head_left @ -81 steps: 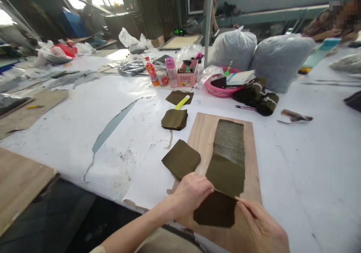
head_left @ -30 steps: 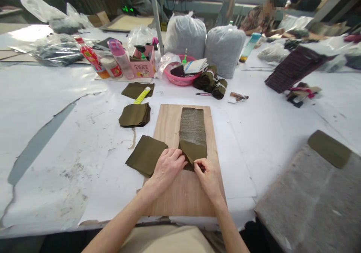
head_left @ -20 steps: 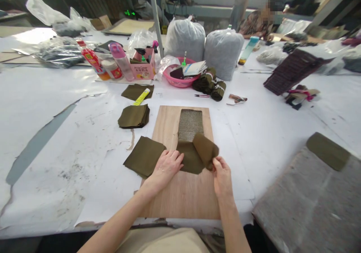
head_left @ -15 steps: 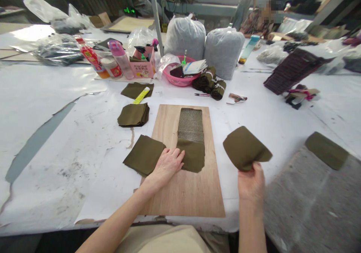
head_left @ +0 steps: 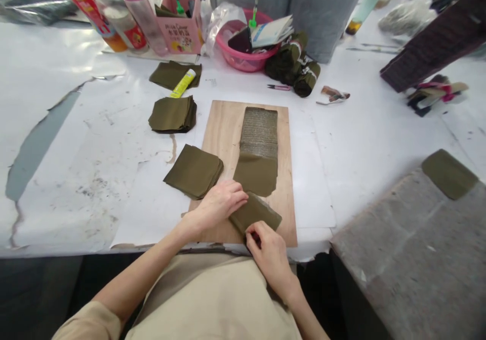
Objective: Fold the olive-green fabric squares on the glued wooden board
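An olive-green fabric piece (head_left: 260,212) lies at a slant over the lower part of a wooden board (head_left: 212,127). My left hand (head_left: 222,201) has its fingers closed on the upper left edge of this piece. At its lower edge my right hand (head_left: 268,246) pinches it between thumb and finger. Just above, a stack of olive pieces (head_left: 256,175) rests on the board, with a grey-brown textured strip (head_left: 258,130) running up from it. Left of the board's middle, partly on it, is another olive stack (head_left: 195,170), close to my left forearm.
Farther left sit a cut-fabric stack (head_left: 172,113) and a yellow tube (head_left: 183,83) on more fabric. A pink basin (head_left: 246,59), rolled ribbing (head_left: 307,77), thread snips (head_left: 279,87) and bottles (head_left: 140,13) stand behind. At right, a grey padded surface (head_left: 410,239) carries one olive piece (head_left: 450,173).
My right hand has brought the olive piece from the right side onto the board's lower part. My left hand has left the board's stack and now grips that piece too. The view has tilted down.
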The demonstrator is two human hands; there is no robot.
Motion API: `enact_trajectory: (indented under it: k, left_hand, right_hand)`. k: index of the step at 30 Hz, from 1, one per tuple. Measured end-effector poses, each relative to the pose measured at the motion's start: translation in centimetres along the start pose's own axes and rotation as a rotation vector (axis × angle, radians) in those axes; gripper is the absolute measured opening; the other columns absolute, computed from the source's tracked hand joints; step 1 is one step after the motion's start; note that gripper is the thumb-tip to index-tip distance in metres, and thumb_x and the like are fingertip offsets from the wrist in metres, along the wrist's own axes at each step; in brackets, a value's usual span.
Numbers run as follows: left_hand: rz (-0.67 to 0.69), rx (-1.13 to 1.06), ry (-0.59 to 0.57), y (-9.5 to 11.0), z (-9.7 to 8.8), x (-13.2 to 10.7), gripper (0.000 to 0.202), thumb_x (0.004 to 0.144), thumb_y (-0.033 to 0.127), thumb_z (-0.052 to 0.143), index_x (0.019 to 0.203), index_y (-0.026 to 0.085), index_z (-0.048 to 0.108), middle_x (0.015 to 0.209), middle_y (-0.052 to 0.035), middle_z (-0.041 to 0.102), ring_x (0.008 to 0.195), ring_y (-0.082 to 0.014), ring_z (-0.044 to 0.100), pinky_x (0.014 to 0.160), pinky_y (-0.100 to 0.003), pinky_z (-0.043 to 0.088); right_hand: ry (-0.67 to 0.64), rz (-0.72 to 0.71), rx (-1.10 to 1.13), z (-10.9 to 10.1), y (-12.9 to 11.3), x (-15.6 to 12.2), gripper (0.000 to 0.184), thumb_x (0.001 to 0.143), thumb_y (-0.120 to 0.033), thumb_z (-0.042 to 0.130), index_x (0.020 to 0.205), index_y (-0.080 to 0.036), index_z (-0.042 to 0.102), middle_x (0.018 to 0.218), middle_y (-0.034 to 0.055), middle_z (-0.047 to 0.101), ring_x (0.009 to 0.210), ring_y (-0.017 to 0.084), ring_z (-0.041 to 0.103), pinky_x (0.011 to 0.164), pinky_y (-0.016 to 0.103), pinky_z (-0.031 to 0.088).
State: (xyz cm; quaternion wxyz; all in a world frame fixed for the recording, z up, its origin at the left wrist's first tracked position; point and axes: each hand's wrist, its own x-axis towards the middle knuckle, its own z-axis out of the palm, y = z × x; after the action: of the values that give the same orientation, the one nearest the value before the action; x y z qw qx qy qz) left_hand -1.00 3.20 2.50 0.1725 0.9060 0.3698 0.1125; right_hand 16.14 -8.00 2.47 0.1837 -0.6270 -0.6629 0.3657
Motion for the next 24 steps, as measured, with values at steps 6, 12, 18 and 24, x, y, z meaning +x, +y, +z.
enact_trajectory:
  k: [6, 12, 18, 24]
  left_hand:
    - [0.122, 0.133, 0.012, 1.9, 3.3, -3.1, 0.016, 0.095, 0.02, 0.052, 0.104, 0.014, 0.064, 0.1, -0.0085, 0.059, 0.099, -0.0225, 0.054, 0.084, -0.034, 0.045]
    - [0.166, 0.273, 0.058, 2.2, 4.3, -4.4, 0.025, 0.093, 0.016, 0.052, 0.117, 0.011, 0.057, 0.113, -0.0122, 0.057, 0.109, -0.0262, 0.052, 0.091, -0.038, 0.045]
    - [0.211, 0.265, 0.061, 1.9, 3.9, -4.8, 0.023, 0.094, 0.016, 0.05, 0.117, 0.014, 0.057, 0.11, -0.01, 0.059, 0.103, -0.0227, 0.055, 0.088, -0.036, 0.046]
    - [0.207, 0.213, 0.03, 1.6, 3.2, -4.1, 0.02, 0.097, 0.017, 0.045, 0.112, 0.013, 0.057, 0.1, -0.0084, 0.061, 0.094, -0.0203, 0.057, 0.082, -0.034, 0.048]
  right_hand:
    - [-0.126, -0.069, 0.023, 0.0, -0.3, -0.2, 0.016, 0.09, -0.016, 0.048, 0.081, -0.022, 0.06, 0.079, -0.0019, 0.064, 0.067, 0.012, 0.058, 0.063, 0.022, 0.041]
    - [0.287, -0.036, -0.228, -0.9, 1.6, 2.6, 0.017, 0.095, -0.027, 0.048, 0.101, -0.02, 0.062, 0.099, 0.0068, 0.064, 0.092, 0.02, 0.057, 0.081, 0.031, 0.044]
    - [0.34, -0.015, -0.434, -0.8, 2.4, 4.4, 0.019, 0.095, -0.035, 0.05, 0.098, -0.019, 0.06, 0.096, 0.0081, 0.063, 0.089, 0.021, 0.054, 0.079, 0.034, 0.042]
    - [0.367, -0.005, -0.361, -0.6, 2.3, 3.8, 0.018, 0.094, -0.036, 0.052, 0.086, -0.02, 0.059, 0.09, 0.0049, 0.062, 0.088, 0.021, 0.053, 0.076, 0.033, 0.04]
